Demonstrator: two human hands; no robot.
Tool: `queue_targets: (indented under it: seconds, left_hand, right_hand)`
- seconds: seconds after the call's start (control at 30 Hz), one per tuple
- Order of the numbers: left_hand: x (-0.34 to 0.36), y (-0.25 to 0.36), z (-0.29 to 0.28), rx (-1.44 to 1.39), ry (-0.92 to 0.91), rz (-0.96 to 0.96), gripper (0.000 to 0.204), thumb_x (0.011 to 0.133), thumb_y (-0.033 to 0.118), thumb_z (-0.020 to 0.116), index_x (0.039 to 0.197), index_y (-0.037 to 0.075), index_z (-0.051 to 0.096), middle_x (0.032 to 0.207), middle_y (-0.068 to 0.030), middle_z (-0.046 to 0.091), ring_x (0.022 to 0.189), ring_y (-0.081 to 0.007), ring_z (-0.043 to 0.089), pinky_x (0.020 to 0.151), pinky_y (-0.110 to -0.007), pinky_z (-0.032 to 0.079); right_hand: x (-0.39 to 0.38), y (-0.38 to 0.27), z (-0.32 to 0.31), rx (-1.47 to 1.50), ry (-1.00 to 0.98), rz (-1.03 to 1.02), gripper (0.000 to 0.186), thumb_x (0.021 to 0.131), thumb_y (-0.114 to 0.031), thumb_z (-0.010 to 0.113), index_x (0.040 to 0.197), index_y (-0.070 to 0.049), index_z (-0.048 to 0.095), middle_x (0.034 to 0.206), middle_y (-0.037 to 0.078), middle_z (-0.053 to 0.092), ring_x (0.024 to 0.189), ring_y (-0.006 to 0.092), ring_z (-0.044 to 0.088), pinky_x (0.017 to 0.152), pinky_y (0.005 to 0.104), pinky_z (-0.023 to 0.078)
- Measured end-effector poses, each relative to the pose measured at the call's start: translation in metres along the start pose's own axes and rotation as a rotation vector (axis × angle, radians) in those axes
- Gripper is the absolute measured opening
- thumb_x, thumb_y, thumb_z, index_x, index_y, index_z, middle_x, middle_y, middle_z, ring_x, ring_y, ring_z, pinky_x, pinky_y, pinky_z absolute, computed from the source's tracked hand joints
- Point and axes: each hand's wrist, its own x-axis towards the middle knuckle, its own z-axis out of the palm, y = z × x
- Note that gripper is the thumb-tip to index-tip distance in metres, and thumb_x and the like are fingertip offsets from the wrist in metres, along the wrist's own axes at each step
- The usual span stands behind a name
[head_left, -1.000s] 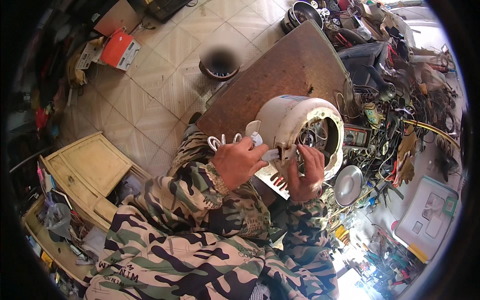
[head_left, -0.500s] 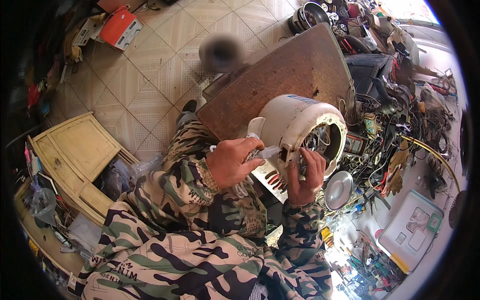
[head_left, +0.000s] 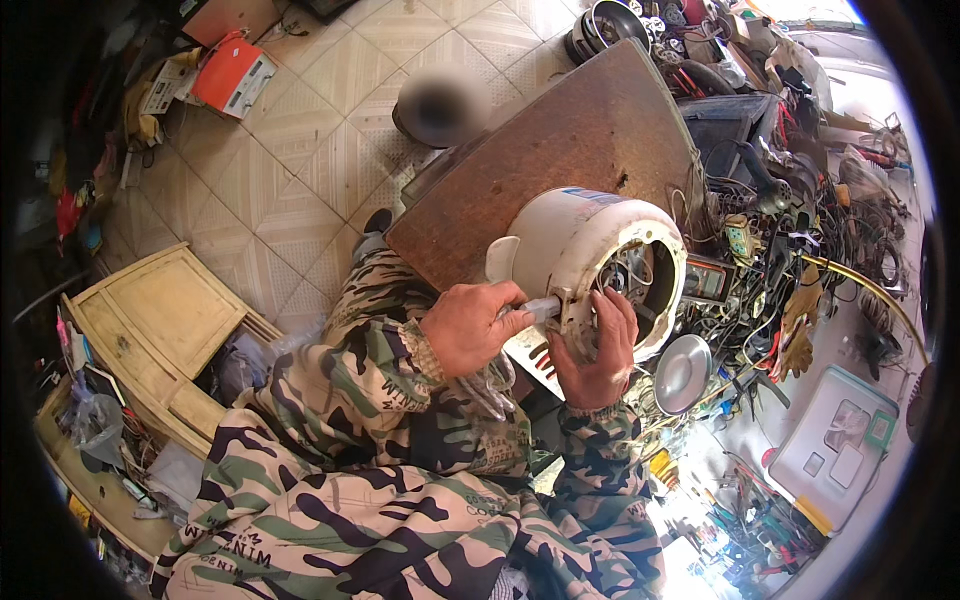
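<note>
A white cooker housing (head_left: 555, 235) lies on its side with its open bottom facing right, wires showing inside. My left hand (head_left: 470, 328) pinches a pale grey cord plug (head_left: 543, 308), its end at the socket opening in the housing's lower edge. How deep the plug sits is hidden. A coiled pale cord (head_left: 490, 390) hangs below that hand. My right hand (head_left: 598, 365) grips the rim beside the socket, fingertips at the opening and thumb lower down the edge.
Under the housing is a worn brown tabletop (head_left: 500, 190). On the right are tangled cables and parts (head_left: 800, 240), a round metal plate (head_left: 683, 374) and a clear-lidded case (head_left: 835, 450). A yellowish wooden cabinet (head_left: 165, 315) stands left; a dark round object (head_left: 435, 110) is on the tiled floor.
My left hand has brought the plug right up to the socket; before, it was a little apart. My right hand has shifted slightly at the rim.
</note>
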Motion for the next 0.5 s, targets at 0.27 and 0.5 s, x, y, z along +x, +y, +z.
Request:
queue_targets:
  seconds: [0.27,0.5]
  left_hand:
    - [0.011,0.005,0.003,0.035,-0.063,-0.068,0.034,0.102,0.034,0.064,0.106,0.000,0.070,0.076,-0.0210,0.067,0.071,-0.0333,0.070,0.063,-0.043,0.051]
    - [0.015,0.007,0.000,0.019,-0.112,-0.103,0.036,0.100,0.036,0.065,0.102,0.001,0.070,0.075,-0.0209,0.067,0.075,-0.0349,0.069,0.067,-0.045,0.052]
  right_hand:
    - [0.001,0.001,-0.007,0.103,-0.021,0.053,0.072,0.068,-0.014,0.090,0.133,0.000,0.063,0.130,0.023,0.066,0.128,0.0443,0.057,0.110,0.0546,0.042]
    - [-0.002,0.003,-0.004,0.191,-0.010,0.122,0.075,0.064,-0.010,0.092,0.133,-0.002,0.064,0.133,0.022,0.065,0.129,0.0431,0.058,0.109,0.0521,0.045]
